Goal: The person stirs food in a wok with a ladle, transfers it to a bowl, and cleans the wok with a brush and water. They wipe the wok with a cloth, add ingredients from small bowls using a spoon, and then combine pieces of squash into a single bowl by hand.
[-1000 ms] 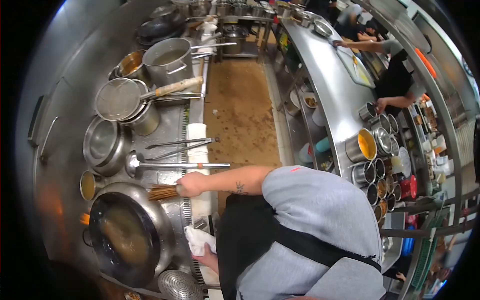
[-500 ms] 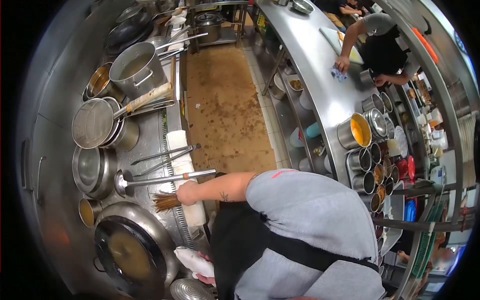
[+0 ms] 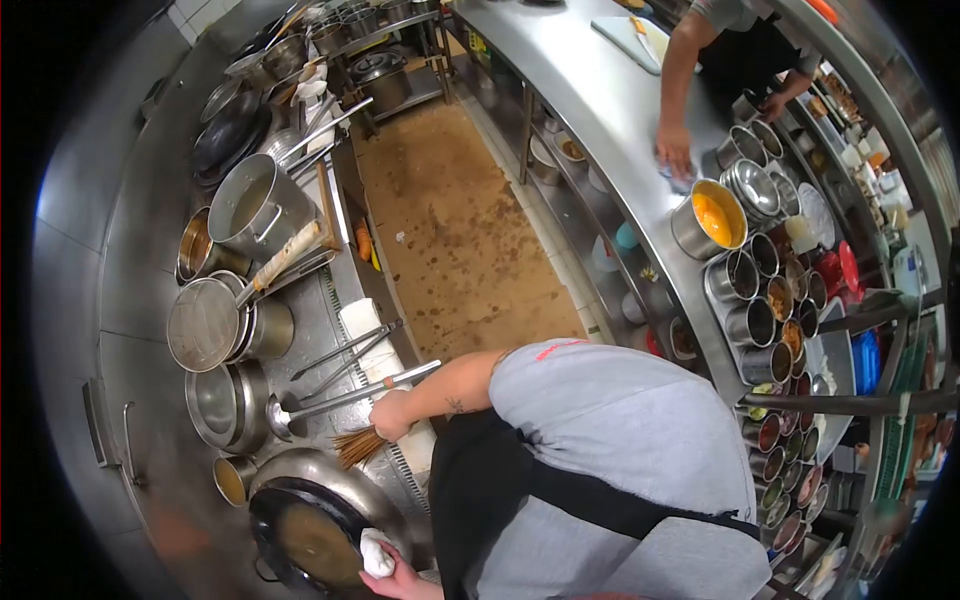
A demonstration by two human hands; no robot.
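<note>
bamboo brush [image 3: 358, 445] juts from grip of right hand [image 3: 390, 415], beside wok [image 3: 320, 468].

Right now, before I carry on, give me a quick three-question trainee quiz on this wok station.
1. True or false: the right hand holds the bamboo brush.
2. Fill in: the left hand holds a white ___ at the rim of the wok.
3. Which hand is nearer the ladle? A left; B right; C both touch it.

Key: 1 true. 2 cloth. 3 B.
</note>
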